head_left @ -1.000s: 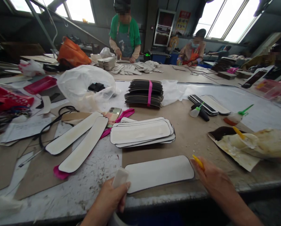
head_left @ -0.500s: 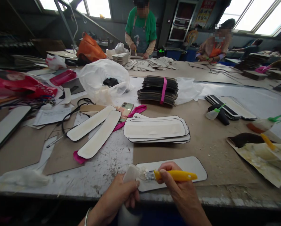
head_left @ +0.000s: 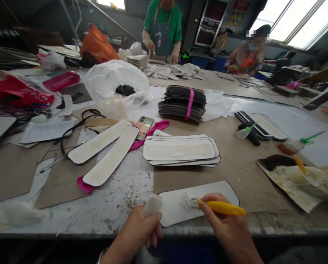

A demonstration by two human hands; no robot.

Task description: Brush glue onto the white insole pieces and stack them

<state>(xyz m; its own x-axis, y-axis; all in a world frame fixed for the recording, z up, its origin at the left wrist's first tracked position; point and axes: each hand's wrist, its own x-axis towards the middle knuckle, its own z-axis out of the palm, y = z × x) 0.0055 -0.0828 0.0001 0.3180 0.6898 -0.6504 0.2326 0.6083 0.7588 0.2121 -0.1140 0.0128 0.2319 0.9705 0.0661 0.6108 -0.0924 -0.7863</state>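
At the table's front edge, my right hand [head_left: 223, 218] grips a glue brush [head_left: 221, 207] by its yellow handle. Its whitish, clotted bristles are over a white rounded panel [head_left: 172, 211] with a dark edge, lying flat on brown board. My left hand [head_left: 143, 225] is closed around a pale, narrow strip [head_left: 152, 205], whose upper end sticks out past the thumb beside the panel's left end; a blurred lower part hangs below the fist. Behind the panel rests a stack of similar white panels [head_left: 180, 149]. Two more white panels [head_left: 111, 156] lie crossed on the left.
A dark bundle [head_left: 177, 102] with a pink band stands behind the stack. A plastic bag [head_left: 117, 84] and a phone [head_left: 144, 126] are at the left. Rightward are two squeeze bottles [head_left: 292, 146] and a glue-smeared sheet [head_left: 290, 187]. Two co-workers [head_left: 162, 33] are across the table.
My right hand has moved the brush to the right, away from the strip and over the panel. My left hand keeps its hold on the strip. The view has shifted slightly.
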